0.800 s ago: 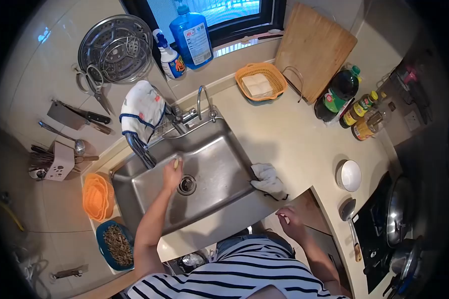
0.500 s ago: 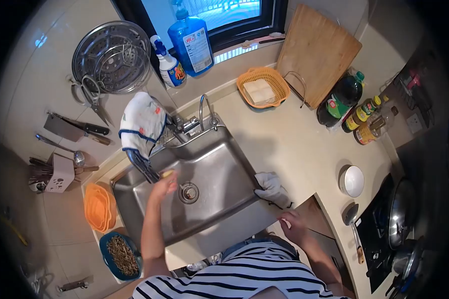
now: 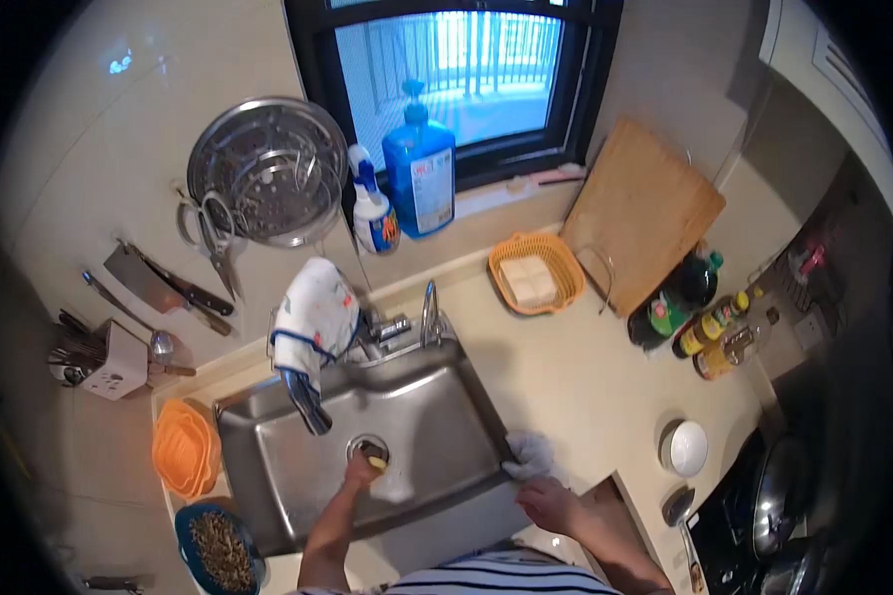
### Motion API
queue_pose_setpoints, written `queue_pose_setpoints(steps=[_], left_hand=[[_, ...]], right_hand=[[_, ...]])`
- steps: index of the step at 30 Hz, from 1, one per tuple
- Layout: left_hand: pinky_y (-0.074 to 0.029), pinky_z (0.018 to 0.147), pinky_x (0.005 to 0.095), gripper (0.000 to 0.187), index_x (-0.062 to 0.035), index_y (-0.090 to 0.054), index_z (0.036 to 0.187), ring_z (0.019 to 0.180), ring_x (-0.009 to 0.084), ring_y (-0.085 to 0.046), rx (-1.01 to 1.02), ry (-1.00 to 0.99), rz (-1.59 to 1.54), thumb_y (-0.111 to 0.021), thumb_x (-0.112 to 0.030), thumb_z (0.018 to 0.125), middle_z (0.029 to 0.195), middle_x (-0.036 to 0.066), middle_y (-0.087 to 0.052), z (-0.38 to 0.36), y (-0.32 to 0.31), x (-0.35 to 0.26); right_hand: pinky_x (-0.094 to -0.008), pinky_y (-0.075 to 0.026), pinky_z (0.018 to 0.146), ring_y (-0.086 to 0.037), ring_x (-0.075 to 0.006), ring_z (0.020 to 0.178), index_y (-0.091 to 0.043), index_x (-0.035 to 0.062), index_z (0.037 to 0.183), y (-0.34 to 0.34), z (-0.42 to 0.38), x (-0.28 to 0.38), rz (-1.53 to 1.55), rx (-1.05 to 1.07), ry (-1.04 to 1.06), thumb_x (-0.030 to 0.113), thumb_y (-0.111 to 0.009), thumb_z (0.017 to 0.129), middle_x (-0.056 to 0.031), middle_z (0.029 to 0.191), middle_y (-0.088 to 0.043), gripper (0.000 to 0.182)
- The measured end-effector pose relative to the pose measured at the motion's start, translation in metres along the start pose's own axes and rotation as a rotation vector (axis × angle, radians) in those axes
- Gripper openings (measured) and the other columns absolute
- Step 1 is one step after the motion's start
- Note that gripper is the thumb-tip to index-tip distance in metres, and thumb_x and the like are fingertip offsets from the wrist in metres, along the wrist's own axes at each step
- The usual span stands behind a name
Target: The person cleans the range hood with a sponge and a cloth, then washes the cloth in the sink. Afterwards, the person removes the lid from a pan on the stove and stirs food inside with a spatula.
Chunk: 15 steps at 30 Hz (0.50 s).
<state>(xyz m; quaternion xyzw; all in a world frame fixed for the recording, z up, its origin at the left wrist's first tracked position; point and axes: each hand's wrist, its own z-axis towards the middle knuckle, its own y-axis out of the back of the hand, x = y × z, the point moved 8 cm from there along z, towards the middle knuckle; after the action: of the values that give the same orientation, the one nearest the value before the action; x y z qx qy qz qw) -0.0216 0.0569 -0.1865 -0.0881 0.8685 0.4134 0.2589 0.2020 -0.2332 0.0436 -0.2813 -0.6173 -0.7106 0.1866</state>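
My left hand point(image 3: 363, 471) is down in the steel sink point(image 3: 298, 496), right at the drain point(image 3: 367, 447). Its fingers are closed on a small yellow piece point(image 3: 377, 463), mostly hidden by the hand. A dark part of the drain shows just beyond the fingertips. At the sink's right front corner, my right hand point(image 3: 549, 504) has its fingers loosely bent, holding nothing visible. Its fingertips are right at the edge of a crumpled greyish-white cloth point(image 3: 531, 454). The faucet, partly covered by a white cloth with blue trim point(image 3: 318, 312), stands behind my left hand.
Orange baskets point(image 3: 186, 451) and a blue container of small brown pieces point(image 3: 220, 547) stand left of the sink. On the right counter are a yellow basket with white blocks point(image 3: 536, 273), a cutting board point(image 3: 645, 213), bottles, a white bowl point(image 3: 684, 448) and a spatula point(image 3: 679, 508) beside the stove.
My left hand has moved from below the faucet to the drain, with the yellow piece. My right hand has come closer to the crumpled cloth. The view has tilted up, showing more window.
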Motion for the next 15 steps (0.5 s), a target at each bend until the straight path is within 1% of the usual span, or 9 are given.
queue_pose_setpoints(steps=[1,2,4,6,9,11,12,13,15], left_hand=[[-0.051,0.052,0.0361,0.036,-0.0052,-0.052,0.098,0.074,0.0198,-0.058,0.117,0.191,-0.473,-0.066,-0.012,0.065,0.083,0.006,-0.059,-0.01,-0.007,-0.02],[-0.053,0.053,0.0382,0.034,-0.0057,-0.05,0.098,0.076,0.0204,-0.058,0.24,0.119,-0.784,-0.064,-0.011,0.068,0.086,0.008,-0.058,0.025,-0.035,-0.014],[-0.052,0.057,0.0429,0.032,-0.0044,-0.048,0.099,0.079,0.0223,-0.057,0.28,0.011,-1.047,-0.06,-0.011,0.07,0.091,0.011,-0.056,-0.025,0.018,-0.137],[-0.05,0.065,0.0476,0.031,-0.0035,-0.046,0.102,0.086,0.0253,-0.056,0.454,-0.089,-1.436,-0.054,-0.015,0.075,0.098,0.013,-0.054,-0.056,0.055,-0.219],[-0.039,0.084,0.0541,0.036,-0.0031,-0.044,0.108,0.1,0.0308,-0.05,0.675,-0.334,-1.624,-0.043,-0.026,0.08,0.11,0.016,-0.05,-0.093,0.117,-0.326],[-0.037,0.086,0.0552,0.036,-0.0017,-0.043,0.108,0.102,0.0331,-0.048,0.684,-0.535,-1.722,-0.043,-0.024,0.079,0.11,0.015,-0.05,-0.101,0.157,-0.38],[-0.036,0.087,0.0555,0.035,-0.0012,-0.043,0.107,0.103,0.0343,-0.047,0.657,-0.692,-1.732,-0.043,-0.022,0.079,0.11,0.015,-0.05,-0.102,0.179,-0.406],[-0.036,0.087,0.0563,0.034,-0.0013,-0.042,0.108,0.103,0.0353,-0.047,0.657,-0.702,-1.736,-0.042,-0.019,0.079,0.11,0.015,-0.049,-0.091,0.19,-0.428],[-0.035,0.087,0.0571,0.034,-0.0013,-0.04,0.109,0.103,0.0362,-0.046,0.662,-0.731,-1.747,-0.041,-0.017,0.079,0.111,0.016,-0.048,-0.071,0.214,-0.472]], right_hand=[[-0.0341,-0.045,0.068,-0.055,-0.0265,0.079,-0.059,0.0067,0.082,0.004,0.009,0.003,-0.031,0.035,0.017,0.004,-0.058,0.07,-0.0103,0.086,-0.057,0.012],[-0.0341,-0.045,0.068,-0.055,-0.0265,0.079,-0.059,0.0067,0.082,0.012,0.019,0.004,-0.037,0.037,0.019,0.004,-0.058,0.07,-0.0103,0.086,-0.057,0.012],[-0.0342,-0.044,0.063,-0.054,-0.0268,0.074,-0.056,0.0055,0.077,0.053,0.06,0.001,0.179,0.005,0.041,0.0,-0.053,0.066,-0.0097,0.077,-0.056,0.012],[-0.0348,-0.044,0.065,-0.052,-0.0278,0.074,-0.055,0.0039,0.077,0.086,0.105,-0.012,0.045,-0.03,0.089,-0.001,-0.05,0.067,-0.0111,0.077,-0.054,0.012],[-0.0332,-0.042,0.066,-0.052,-0.0278,0.072,-0.054,0.0027,0.076,0.165,0.196,0.008,-0.029,-0.215,0.363,-0.005,-0.047,0.065,-0.0108,0.076,-0.054,0.015],[-0.0288,-0.04,0.06,-0.051,-0.0209,0.068,-0.054,0.0021,0.078,0.216,0.262,0.031,-0.12,-0.296,0.28,0.004,-0.048,0.075,-0.0095,0.071,-0.053,0.007],[-0.0268,-0.04,0.058,-0.05,-0.0151,0.065,-0.055,0.0015,0.081,0.236,0.298,0.024,-0.055,-0.318,0.094,0.012,-0.05,0.079,-0.0079,0.07,-0.053,0.012],[-0.0254,-0.04,0.057,-0.049,-0.0115,0.064,-0.057,0.0014,0.085,0.265,0.327,0.036,0.046,-0.559,0.3,0.019,-0.051,0.082,-0.0051,0.07,-0.055,0.019],[-0.0233,-0.039,0.059,-0.049,-0.0094,0.067,-0.058,0.0014,0.088,0.307,0.393,0.029,0.125,-0.562,0.041,0.029,-0.05,0.082,-0.0034,0.074,-0.057,0.03]])
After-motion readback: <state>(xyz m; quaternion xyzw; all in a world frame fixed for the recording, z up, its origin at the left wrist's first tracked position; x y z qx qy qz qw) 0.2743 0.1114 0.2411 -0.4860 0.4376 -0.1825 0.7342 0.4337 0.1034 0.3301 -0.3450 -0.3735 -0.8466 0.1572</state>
